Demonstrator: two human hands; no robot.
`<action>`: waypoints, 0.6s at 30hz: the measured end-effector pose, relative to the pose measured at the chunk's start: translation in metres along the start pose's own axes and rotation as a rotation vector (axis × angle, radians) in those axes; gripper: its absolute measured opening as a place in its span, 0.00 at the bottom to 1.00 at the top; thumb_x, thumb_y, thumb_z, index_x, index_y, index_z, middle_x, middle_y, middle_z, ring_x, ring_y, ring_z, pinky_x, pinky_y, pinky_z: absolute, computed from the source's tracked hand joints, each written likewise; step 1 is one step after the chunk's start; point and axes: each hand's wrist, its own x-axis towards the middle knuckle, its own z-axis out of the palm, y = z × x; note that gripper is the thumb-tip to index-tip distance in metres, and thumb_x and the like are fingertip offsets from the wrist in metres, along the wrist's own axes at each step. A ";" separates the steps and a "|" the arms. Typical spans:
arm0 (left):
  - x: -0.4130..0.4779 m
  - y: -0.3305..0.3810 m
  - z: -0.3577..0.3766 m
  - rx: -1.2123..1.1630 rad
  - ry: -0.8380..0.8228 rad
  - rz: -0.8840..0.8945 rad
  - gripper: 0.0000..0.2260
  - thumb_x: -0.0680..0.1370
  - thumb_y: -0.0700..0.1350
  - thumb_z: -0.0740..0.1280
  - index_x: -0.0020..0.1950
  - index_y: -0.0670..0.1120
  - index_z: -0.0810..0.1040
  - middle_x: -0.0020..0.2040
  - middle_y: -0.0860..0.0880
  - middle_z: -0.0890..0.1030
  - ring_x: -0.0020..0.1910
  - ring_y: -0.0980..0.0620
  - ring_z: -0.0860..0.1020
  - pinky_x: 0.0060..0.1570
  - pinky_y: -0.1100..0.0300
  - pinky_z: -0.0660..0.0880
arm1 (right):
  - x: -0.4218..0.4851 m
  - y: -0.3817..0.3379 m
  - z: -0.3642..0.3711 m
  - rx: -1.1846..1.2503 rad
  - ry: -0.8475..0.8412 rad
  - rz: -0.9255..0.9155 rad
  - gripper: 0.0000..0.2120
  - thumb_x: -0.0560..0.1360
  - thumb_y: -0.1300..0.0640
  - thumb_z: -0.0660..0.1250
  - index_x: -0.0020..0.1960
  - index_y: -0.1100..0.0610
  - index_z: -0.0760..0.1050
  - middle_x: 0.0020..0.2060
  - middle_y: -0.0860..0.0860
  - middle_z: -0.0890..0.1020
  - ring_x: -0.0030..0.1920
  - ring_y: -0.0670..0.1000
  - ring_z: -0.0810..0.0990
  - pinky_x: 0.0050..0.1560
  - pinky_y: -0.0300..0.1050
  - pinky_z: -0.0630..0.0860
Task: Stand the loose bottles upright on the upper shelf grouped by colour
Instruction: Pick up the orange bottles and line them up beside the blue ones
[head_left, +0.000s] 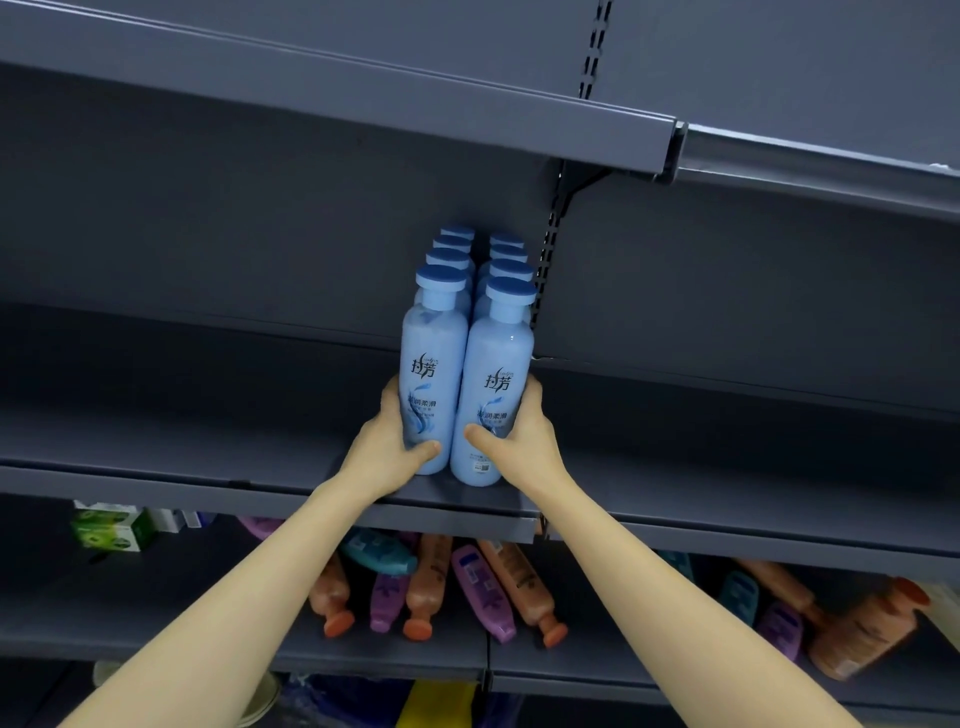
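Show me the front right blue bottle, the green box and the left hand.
front right blue bottle (496, 387): head view, label.
green box (111, 530): head view, front face.
left hand (392, 441): head view, back.

head view, close, facing shelf

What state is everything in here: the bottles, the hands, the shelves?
Back blue bottles: upright, two rows on the upper shelf.
Front left blue bottle: upright, held by the left hand.
Front right blue bottle: upright, held by the right hand.
Orange bottles: lying loose on the lower shelf.
Purple bottles: lying among the orange ones.
Teal bottle: lying down too.
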 end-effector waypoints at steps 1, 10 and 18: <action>-0.001 0.001 0.000 0.013 -0.005 -0.015 0.36 0.74 0.40 0.69 0.75 0.48 0.51 0.66 0.47 0.73 0.62 0.47 0.74 0.54 0.60 0.70 | -0.001 0.000 0.000 -0.011 -0.005 0.006 0.30 0.71 0.61 0.71 0.68 0.55 0.60 0.55 0.47 0.74 0.56 0.49 0.76 0.53 0.44 0.73; -0.034 -0.003 0.005 0.583 0.014 -0.109 0.18 0.78 0.53 0.62 0.62 0.43 0.68 0.59 0.43 0.74 0.57 0.42 0.73 0.45 0.53 0.71 | -0.023 0.019 -0.015 -0.720 -0.129 0.072 0.30 0.78 0.47 0.59 0.75 0.54 0.54 0.72 0.55 0.63 0.70 0.60 0.61 0.64 0.59 0.67; -0.071 0.017 0.030 0.745 0.029 -0.020 0.20 0.79 0.54 0.60 0.67 0.45 0.68 0.63 0.46 0.72 0.62 0.45 0.70 0.52 0.53 0.71 | -0.064 0.036 -0.041 -0.913 -0.240 0.087 0.29 0.80 0.45 0.54 0.77 0.52 0.51 0.76 0.56 0.55 0.75 0.59 0.52 0.68 0.62 0.59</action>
